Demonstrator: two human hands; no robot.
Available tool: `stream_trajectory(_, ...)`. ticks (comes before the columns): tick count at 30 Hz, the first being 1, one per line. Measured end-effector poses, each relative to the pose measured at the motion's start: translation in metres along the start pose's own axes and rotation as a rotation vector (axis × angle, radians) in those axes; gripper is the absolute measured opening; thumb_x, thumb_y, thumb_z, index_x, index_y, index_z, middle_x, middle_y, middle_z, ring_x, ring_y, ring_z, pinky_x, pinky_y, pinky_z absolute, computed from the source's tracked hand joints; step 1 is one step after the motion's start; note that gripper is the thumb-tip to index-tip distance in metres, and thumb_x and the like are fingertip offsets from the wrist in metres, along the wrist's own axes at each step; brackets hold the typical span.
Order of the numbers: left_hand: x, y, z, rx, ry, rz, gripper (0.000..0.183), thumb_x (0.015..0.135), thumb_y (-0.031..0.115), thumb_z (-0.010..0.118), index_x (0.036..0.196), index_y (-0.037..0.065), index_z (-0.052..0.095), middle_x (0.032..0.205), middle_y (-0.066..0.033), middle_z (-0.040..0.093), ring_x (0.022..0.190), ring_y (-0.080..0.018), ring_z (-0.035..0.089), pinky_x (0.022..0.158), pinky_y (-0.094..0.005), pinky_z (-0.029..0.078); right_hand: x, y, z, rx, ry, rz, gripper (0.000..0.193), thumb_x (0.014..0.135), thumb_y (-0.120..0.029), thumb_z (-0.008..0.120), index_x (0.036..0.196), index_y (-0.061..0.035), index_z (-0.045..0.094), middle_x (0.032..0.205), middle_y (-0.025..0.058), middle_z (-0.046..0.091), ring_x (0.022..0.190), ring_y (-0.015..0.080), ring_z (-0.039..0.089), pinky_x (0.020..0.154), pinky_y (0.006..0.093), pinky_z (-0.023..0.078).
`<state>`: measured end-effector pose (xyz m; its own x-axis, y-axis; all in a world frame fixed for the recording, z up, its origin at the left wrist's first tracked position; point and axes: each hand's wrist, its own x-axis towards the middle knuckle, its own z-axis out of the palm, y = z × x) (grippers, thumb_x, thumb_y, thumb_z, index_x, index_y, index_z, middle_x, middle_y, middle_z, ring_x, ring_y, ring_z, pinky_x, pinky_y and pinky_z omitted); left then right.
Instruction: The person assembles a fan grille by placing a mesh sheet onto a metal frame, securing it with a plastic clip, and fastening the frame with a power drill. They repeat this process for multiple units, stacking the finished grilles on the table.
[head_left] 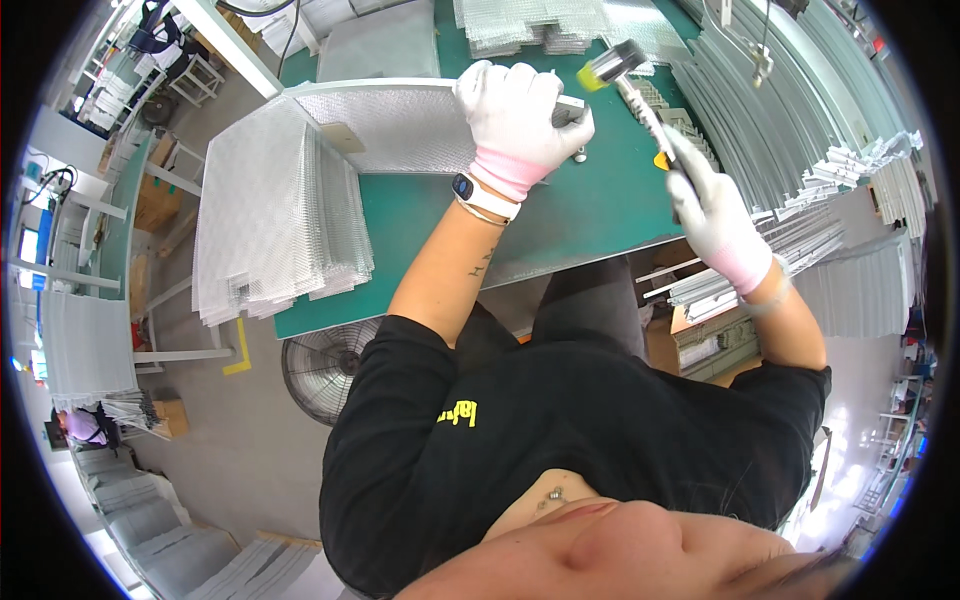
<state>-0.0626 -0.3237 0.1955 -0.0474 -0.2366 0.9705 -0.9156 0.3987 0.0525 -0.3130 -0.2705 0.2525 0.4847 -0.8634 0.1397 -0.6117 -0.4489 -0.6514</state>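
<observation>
My right hand (715,205), in a white glove with a pink cuff, is closed round the handle of a mallet (616,64). The mallet's head is dark, with a yellow-green face, and is held up to the right of my left hand. A framed mesh panel (385,125) stands on edge on the green table (480,225), its pale frame rail along the top. Gloved the same way, my left hand (520,120) is wrapped over that rail near the panel's right end. The hand hides part of the rail and the corner behind it.
Left of the panel lies a stack of mesh sheets (270,200); more mesh sheets (530,25) lie at the table's far side. Long metal strips (770,110) are piled at the right. Under the table's left front edge stands a floor fan (325,370).
</observation>
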Motion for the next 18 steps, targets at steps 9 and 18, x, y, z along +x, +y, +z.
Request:
stream_trajectory(9,-0.012,0.006,-0.076,-0.375,-0.079,0.158,0.034,0.062,0.031,0.079,0.079,0.01,0.058,0.084,-0.0098,0.057,0.084,-0.0357,0.054,0.084,-0.0531,0.044,0.006,0.162,0.083,-0.266,0.213,-0.033,0.052,0.093,-0.024,0.053,0.143,-0.0106,0.045,0.129,0.021,0.058,0.113,0.0368,0.06,0.096,0.0434,0.048)
stream_trajectory(18,0.019,0.026,-0.081,-1.934,0.23,-0.169,0.048,0.098,0.057,0.046,0.066,0.02,0.044,0.067,0.0067,0.04,0.08,-0.012,0.045,0.094,-0.0329,0.035,0.01,0.11,0.099,0.671,-0.02,0.117,0.075,0.096,-0.036,0.062,0.152,0.0005,0.027,0.149,0.0204,0.04,0.135,0.0259,0.042,0.113,0.037,0.033)
